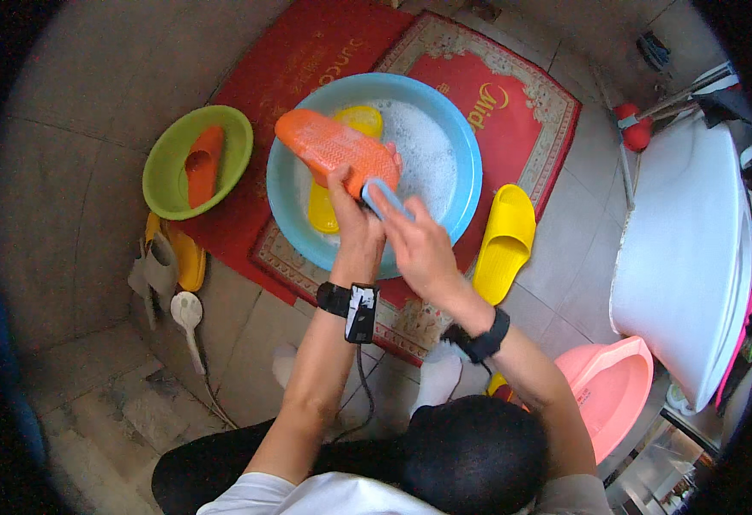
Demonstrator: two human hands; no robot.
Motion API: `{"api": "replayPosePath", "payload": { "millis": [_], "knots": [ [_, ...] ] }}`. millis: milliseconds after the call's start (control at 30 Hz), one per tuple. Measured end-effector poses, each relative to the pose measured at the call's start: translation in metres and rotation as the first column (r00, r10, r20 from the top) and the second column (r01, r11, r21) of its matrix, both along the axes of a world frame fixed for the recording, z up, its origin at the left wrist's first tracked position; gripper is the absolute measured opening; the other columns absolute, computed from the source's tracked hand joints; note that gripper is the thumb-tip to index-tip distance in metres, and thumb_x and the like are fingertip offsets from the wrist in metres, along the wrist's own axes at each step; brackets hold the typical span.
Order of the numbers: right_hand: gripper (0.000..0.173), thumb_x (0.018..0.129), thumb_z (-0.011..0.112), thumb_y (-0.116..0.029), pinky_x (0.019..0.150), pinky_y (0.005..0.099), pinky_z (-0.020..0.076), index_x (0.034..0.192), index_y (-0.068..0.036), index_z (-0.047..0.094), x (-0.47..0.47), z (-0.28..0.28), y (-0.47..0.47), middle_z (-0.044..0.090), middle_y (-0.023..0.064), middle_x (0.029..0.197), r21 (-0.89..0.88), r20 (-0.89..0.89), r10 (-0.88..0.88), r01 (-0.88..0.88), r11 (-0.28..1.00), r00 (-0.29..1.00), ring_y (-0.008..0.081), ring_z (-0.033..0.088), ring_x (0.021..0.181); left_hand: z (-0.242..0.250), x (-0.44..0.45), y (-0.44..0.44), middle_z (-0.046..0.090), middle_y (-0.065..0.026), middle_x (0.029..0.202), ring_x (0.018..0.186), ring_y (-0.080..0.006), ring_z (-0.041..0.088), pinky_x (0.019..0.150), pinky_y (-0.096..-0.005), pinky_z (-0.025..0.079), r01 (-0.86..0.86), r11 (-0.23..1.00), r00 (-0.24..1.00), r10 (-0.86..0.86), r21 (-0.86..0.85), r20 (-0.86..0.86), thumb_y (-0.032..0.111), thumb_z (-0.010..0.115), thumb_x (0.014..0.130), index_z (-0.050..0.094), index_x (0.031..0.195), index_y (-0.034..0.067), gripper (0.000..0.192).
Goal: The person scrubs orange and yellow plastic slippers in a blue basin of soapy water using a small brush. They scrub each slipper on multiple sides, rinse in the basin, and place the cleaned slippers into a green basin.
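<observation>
My left hand (356, 219) grips an orange slipper (337, 145) by its near end, with the patterned sole turned up and some foam on it. In my right hand (424, 248) is a light-blue brush (385, 198), its dark head against the near end of the slipper. Both hands are over a blue plastic basin (470, 161) of sudsy water (424, 154). A yellow slipper (323, 209) lies in that water, partly hidden beneath the orange one. On the right, another yellow slipper (504, 241) rests beside the basin, across the mat's edge.
A green basin (237, 145) at left contains an orange slipper (205, 170). Near it are yellow footwear (187, 257), grey footwear (159, 264) and a white shower head (187, 311) with a hose. Red mats (305, 38) lie underneath. A pink basin (620, 393) and a large white tub-like object (678, 257) stand right.
</observation>
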State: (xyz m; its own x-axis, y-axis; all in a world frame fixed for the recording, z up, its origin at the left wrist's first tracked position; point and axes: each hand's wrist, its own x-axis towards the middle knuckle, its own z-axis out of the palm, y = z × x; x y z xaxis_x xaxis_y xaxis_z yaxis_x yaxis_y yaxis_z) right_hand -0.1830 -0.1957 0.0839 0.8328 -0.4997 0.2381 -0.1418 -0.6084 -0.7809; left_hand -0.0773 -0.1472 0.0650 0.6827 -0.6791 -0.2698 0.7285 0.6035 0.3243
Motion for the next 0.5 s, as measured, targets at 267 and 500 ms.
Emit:
{"api": "replayPosePath", "payload": {
  "millis": [267, 500],
  "knots": [
    [0.046, 0.103, 0.052, -0.02, 0.069, 0.0522, 0.0521, 0.149, -0.017, 0.053, -0.004, -0.007, 0.002, 0.058, 0.0243, 0.09, 0.105, -0.024, -0.017, 0.019, 0.994, 1.0, 0.0452, 0.063, 0.08, -0.011, 0.006, 0.002, 0.055, -0.0153, 0.138, 0.132, -0.032, 0.053, 0.113, -0.0508, 0.043, 0.004, 0.999, 0.999, -0.005, 0.039, 0.042, 0.033, 0.06, 0.094, 0.04, 0.147, 0.005, 0.063],
    [0.043, 0.104, 0.053, -0.022, 0.069, 0.0503, 0.0511, 0.146, -0.017, 0.057, 0.002, -0.011, -0.009, 0.059, 0.0241, 0.09, 0.132, -0.029, -0.078, 0.081, 0.988, 0.997, 0.0431, 0.061, 0.08, -0.019, 0.011, 0.004, 0.057, -0.0173, 0.135, 0.126, -0.0342, 0.057, 0.111, -0.0513, 0.045, -0.046, 0.998, 0.998, 0.047, 0.031, -0.038, 0.034, 0.06, 0.094, 0.042, 0.145, 0.005, 0.062]
  ]
}}
